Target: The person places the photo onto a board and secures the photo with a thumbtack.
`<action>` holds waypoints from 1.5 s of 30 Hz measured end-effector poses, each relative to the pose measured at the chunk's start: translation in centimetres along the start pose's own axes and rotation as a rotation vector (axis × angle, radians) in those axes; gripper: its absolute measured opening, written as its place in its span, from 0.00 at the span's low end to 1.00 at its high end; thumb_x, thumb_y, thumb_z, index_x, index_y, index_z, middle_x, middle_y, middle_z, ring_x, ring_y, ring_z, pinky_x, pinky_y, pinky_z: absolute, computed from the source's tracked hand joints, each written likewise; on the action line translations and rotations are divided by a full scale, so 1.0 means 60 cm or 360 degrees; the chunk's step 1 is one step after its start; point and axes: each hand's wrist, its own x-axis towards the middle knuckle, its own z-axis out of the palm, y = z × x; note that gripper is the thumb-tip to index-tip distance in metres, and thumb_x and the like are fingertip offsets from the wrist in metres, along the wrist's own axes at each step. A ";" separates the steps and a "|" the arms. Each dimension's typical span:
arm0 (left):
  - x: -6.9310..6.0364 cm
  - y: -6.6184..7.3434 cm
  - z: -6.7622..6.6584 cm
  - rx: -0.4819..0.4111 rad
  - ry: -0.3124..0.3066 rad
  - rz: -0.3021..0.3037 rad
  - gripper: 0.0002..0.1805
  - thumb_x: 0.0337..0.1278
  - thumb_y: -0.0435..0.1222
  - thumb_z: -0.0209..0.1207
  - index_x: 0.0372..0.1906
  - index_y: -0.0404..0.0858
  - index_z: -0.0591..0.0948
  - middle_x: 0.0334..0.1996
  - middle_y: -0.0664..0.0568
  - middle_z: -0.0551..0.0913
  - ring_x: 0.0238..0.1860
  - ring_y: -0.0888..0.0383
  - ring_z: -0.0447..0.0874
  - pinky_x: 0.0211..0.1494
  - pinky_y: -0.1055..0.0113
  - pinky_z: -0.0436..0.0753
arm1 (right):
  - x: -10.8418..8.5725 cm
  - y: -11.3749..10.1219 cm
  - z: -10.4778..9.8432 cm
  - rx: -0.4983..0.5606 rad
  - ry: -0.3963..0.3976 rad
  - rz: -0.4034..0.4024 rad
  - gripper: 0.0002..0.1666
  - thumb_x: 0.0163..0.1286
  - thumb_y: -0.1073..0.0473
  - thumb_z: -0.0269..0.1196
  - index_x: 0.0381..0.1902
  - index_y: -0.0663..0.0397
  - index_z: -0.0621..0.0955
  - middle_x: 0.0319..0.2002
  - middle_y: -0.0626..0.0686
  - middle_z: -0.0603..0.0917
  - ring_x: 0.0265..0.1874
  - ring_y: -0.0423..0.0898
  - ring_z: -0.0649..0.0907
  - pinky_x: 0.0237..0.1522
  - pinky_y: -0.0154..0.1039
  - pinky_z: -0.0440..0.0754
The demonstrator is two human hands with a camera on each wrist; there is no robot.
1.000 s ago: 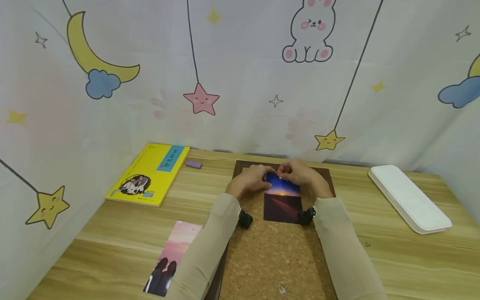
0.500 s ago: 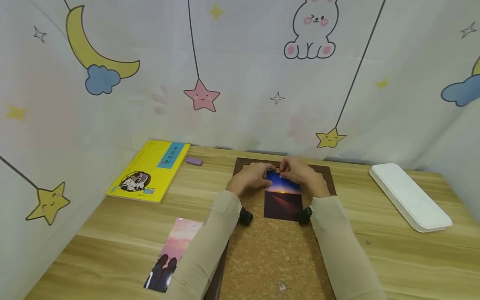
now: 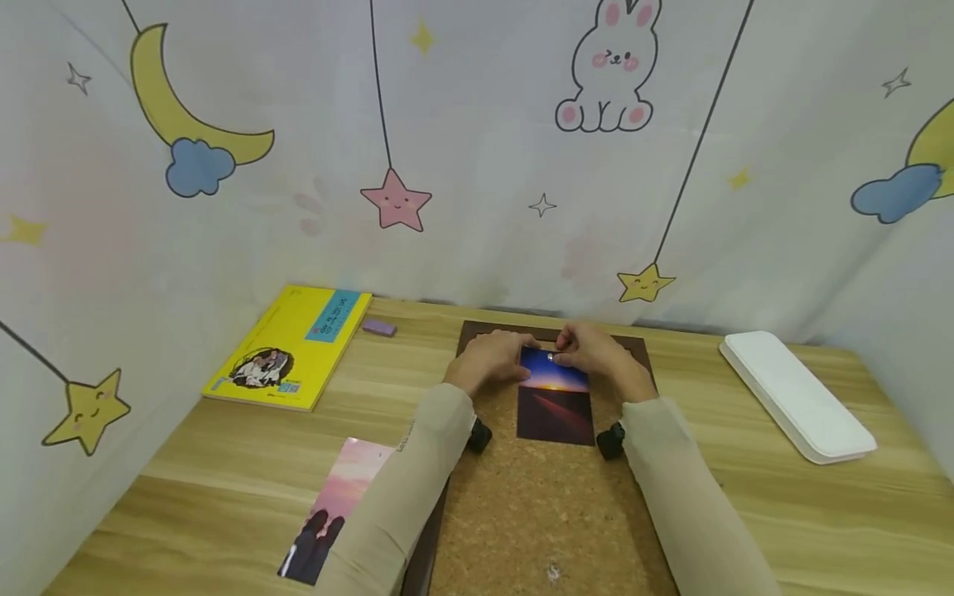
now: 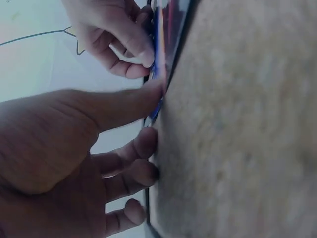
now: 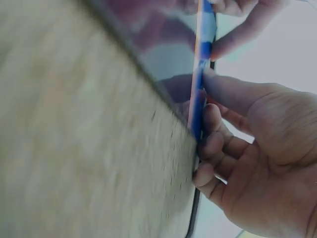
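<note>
Pale curtain point(image 3: 462, 108) with moon, stars and rabbit behind, wood-grain table point(image 3: 194, 513) below; only the head view gives the whole layout. Dark-framed cork board point(image 3: 544, 513) lies on the table, its near end cut off by the picture's bottom edge. Yellow book point(image 3: 283, 339) far left, white case point(image 3: 797, 397) right, both in the head view only. Beige left sleeve point(image 3: 402, 497) hides part of a pink-sky photo point(image 3: 339, 497) on the table; right sleeve point(image 3: 693, 497) crosses the board's right edge.

Sunset photo point(image 3: 555, 410) lies on the upper part of the board, between the hands. Wrist views show it almost edge-on, blue strip and glossy face, picture unreadable there.

Left hand point(image 3: 488, 362): thumb stretched out onto the photo's upper left; left wrist view adds the other fingertips, loosely bent, by the board's edge. Right hand point(image 3: 596, 352): thumb on the photo's top, other fingers bent, seen best from the right wrist; cannot tell whether it grips anything. Cork blurred in both wrist views.

Purple block point(image 3: 379, 329) beside the book. Smallest: shiny white dot point(image 3: 551, 357) at the right thumb tip, too small to identify
</note>
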 end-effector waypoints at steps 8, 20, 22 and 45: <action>-0.018 -0.005 -0.001 0.0214 -0.0098 0.0016 0.38 0.66 0.50 0.62 0.78 0.55 0.61 0.45 0.52 0.84 0.40 0.56 0.79 0.42 0.58 0.78 | -0.035 0.007 -0.012 -0.0106 -0.0094 -0.0020 0.19 0.69 0.62 0.67 0.54 0.61 0.75 0.32 0.54 0.76 0.28 0.47 0.73 0.32 0.40 0.70; -0.069 -0.022 -0.007 0.0408 -0.0201 0.0180 0.35 0.69 0.54 0.58 0.75 0.48 0.66 0.70 0.47 0.71 0.71 0.45 0.66 0.66 0.48 0.71 | -0.109 0.023 -0.037 -0.0370 -0.0219 -0.0168 0.38 0.66 0.56 0.70 0.69 0.62 0.70 0.38 0.57 0.81 0.33 0.49 0.79 0.42 0.51 0.77; -0.079 -0.030 -0.010 0.0428 -0.0203 0.0222 0.34 0.68 0.54 0.58 0.74 0.48 0.67 0.67 0.46 0.74 0.68 0.46 0.70 0.64 0.49 0.73 | -0.123 0.031 -0.042 -0.0346 -0.0230 -0.0178 0.39 0.66 0.56 0.70 0.70 0.62 0.69 0.45 0.60 0.81 0.39 0.52 0.80 0.45 0.54 0.78; -0.235 -0.130 -0.008 0.0281 -0.0115 0.0055 0.39 0.65 0.50 0.63 0.75 0.39 0.65 0.64 0.33 0.74 0.63 0.37 0.75 0.62 0.41 0.73 | -0.241 0.099 -0.069 -0.0250 -0.0092 -0.0276 0.31 0.69 0.50 0.67 0.61 0.66 0.76 0.31 0.48 0.82 0.27 0.42 0.78 0.30 0.39 0.76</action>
